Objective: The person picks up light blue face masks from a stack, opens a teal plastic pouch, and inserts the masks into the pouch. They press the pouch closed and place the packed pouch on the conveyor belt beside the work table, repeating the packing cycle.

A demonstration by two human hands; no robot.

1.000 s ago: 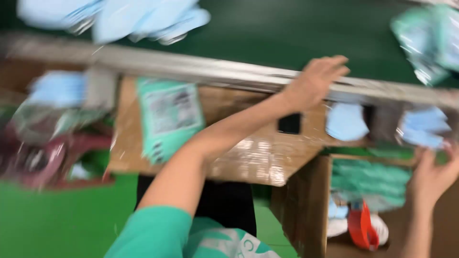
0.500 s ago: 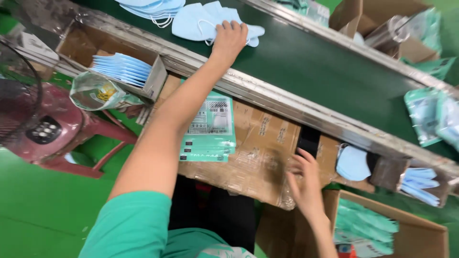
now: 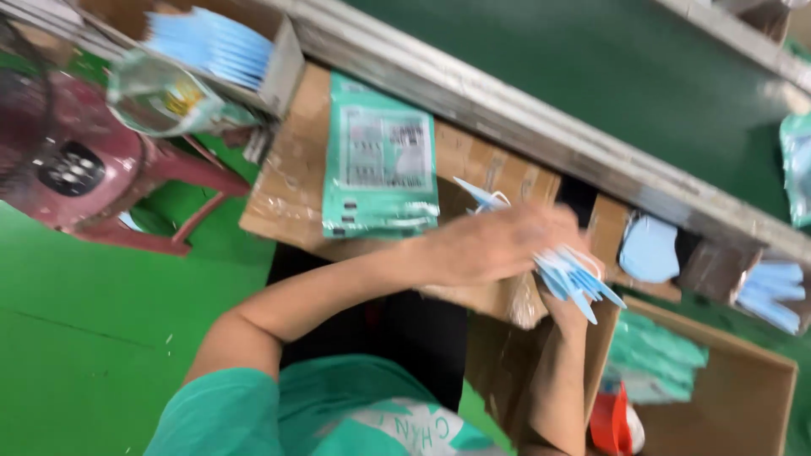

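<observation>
My left hand (image 3: 494,245) and my right hand (image 3: 566,308) are together over the cardboard work board (image 3: 291,181), both gripping a small bundle of light blue face masks (image 3: 574,274) whose edges fan out to the right. A stack of green printed packaging bags (image 3: 380,165) lies on the board just left of my hands. The right hand is mostly hidden behind the left hand and the masks.
A green conveyor belt (image 3: 591,76) with a metal rail (image 3: 507,118) runs along the top. A box of blue masks (image 3: 211,46) and a clear bag (image 3: 165,97) sit top left above a red stool (image 3: 93,169). A cardboard box (image 3: 726,397) holds green packs bottom right.
My left hand has come back from the masks on the conveyor belt and now meets my right hand over the board, with blue masks held between them. The view has shifted lower.
</observation>
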